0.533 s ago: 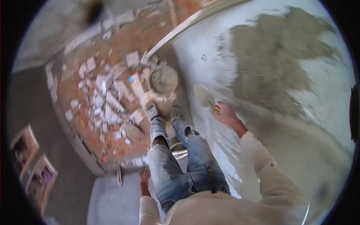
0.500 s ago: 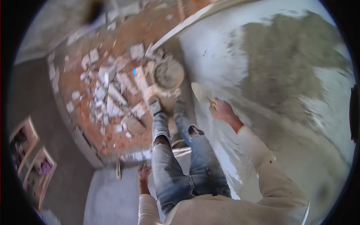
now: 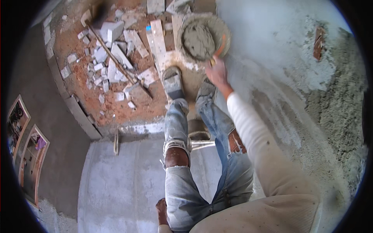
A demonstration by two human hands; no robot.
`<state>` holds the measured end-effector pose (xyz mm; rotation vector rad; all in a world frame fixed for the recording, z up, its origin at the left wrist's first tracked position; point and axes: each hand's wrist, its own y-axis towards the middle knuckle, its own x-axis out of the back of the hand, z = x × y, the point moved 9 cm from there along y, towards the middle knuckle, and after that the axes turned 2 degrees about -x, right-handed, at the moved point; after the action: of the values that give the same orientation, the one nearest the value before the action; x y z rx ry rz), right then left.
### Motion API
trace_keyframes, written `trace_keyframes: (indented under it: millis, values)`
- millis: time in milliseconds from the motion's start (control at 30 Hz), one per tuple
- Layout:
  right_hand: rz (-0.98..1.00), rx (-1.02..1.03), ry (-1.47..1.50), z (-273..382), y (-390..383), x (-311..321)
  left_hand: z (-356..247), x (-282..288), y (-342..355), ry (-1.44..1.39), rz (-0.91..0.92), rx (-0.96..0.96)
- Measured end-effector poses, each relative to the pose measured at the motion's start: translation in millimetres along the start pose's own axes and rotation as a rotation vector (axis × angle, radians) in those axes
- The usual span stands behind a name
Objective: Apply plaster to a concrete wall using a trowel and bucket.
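By the bucket [image 3: 226, 31], the right hand [image 3: 217, 73] grips a trowel [image 3: 221, 46], hold unclear for left hand [image 3: 161, 211]

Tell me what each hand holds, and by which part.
The right hand holds a trowel by its handle; whether the left hand holds anything cannot be told.

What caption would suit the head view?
Right hand holds a trowel at a bucket of grey mortar; left hand beside the leg.

Light soft, diffuse. Upper R wall [image 3: 256, 31] brightest, nr washed out; L wall [image 3: 70, 116] dim, grey. Tool [image 3: 222, 44] in R hand [image 3: 217, 72] motion-blurred; rubble [image 3: 112, 54] fairly sharp. Window frames [image 3: 41, 134] bowed, fisheye; corners blk. Dark blurry smudge [image 3: 99, 9] top L.
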<state>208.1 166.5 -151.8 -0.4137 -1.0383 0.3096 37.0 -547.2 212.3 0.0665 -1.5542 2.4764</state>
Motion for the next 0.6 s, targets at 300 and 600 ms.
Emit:
trace_keyframes:
  millis: [300, 600]
  values:
    - [0.030, -0.085, -0.051, 128.5, -80.6, 234.9, -19.5, 62.7, 70.7, -0.245, -0.248, -0.622]
    - [0.348, 0.053, 0.150, 285.3, -184.6, 546.8, -216.6, 79.4, 12.6, -0.938, 0.108, -0.481]
